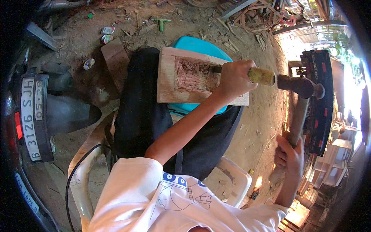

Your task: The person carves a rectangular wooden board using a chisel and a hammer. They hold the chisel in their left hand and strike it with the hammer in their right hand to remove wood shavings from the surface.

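A thick wooden block point(167, 75) with a rough rectangular hollow cut in it lies across a turquoise plastic seat or stool point(205, 43) by my knees. Wood chips point(193, 69) fill part of the hollow. My left hand point(235, 79) is wrapped round a chisel point(262, 76) with a yellowish handle; the tool lies at a slant, its dark blade reaching into the hollow's right end. On the right, my right hand point(290, 156) grips the wooden handle of a hammer point(296, 116). The hammer's dark head is close to the chisel's butt, with a narrow gap showing between them.
I sit on a pale plastic chair point(83, 174). A motorcycle's rear end point(73, 112) stands at the left. Scrap wood point(259, 17), a green T-shaped tool point(161, 24) and small cups point(107, 34) litter the dirt ground. A dark vehicle bumper point(320, 104) is at the right.
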Demonstrator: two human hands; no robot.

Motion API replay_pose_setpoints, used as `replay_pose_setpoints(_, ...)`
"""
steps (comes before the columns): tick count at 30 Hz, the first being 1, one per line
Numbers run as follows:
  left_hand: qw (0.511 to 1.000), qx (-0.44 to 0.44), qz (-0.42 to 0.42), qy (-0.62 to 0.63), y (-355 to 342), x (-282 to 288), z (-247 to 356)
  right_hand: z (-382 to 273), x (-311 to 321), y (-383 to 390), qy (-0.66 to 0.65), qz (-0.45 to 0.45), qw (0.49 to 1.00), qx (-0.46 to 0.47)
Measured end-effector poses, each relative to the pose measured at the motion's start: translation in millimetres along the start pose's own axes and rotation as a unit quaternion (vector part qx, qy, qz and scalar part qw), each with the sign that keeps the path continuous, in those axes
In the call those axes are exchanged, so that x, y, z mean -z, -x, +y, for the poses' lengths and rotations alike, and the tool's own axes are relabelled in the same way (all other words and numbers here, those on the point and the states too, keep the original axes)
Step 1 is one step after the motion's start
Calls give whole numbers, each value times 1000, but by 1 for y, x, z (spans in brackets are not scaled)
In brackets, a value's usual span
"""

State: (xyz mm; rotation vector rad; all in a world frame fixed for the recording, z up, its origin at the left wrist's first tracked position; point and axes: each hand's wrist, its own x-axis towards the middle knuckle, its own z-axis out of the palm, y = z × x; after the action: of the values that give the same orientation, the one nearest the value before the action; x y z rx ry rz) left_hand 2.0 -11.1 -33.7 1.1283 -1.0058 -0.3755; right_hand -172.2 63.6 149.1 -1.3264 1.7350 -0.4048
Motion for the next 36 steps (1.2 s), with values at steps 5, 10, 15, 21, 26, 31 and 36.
replay_pose_setpoints(5, 998, -42, 55, -9, 0, -7, -7, -1, 28, 7, -157, -26, 982, 103)
replay_pose_setpoints(10, 1000, -2, 27, 2, -1, -6, -4, -1, 3, -3, 78, -13, 996, 46)
replay_pose_setpoints(15, 999, -1, 33, -11, 1, -6, -5, -8, 18, 2, -164, -38, 963, 211)
replay_pose_setpoints(21, 1000, -4, 20, -6, 1, -1, -3, 7, 13, -7, 5, -17, 997, 79)
replay_pose_setpoints(26, 1000, 7, 3, 1, 4, -3, 4, 9, 27, -5, -165, -53, 963, 208)
replay_pose_setpoints(31, 1000, 7, 12, -18, 2, -2, -4, -10, -7, -5, 130, 129, 982, 56)
replay_pose_setpoints(36, 1000, -9, 25, -7, 2, -4, -2, 0, 11, 11, -81, -12, 984, 159)
